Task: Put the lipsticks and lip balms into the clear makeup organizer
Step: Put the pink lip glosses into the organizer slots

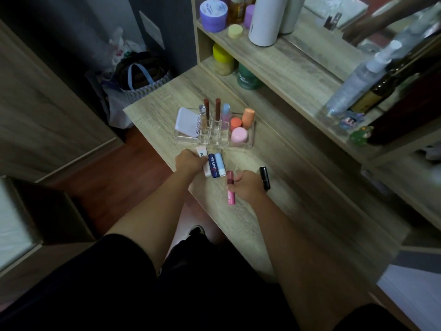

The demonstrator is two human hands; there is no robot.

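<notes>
**Lip stuff half sorted on a dim wooden vanity**

The wooden desk [274,177] is cluttered. The clear organizer [214,137] already has tubes standing in its slots. Left hand [189,162] grips a white lip tube [201,155], I think; Nivea balm [214,166] lies beside it. Right hand [248,187] pinches a pink lipstick [230,187]. The black lipstick [265,177] could roll if that wrist bumps it.

Bare forearms, black short sleeves [124,254], dark clothing below.
</notes>
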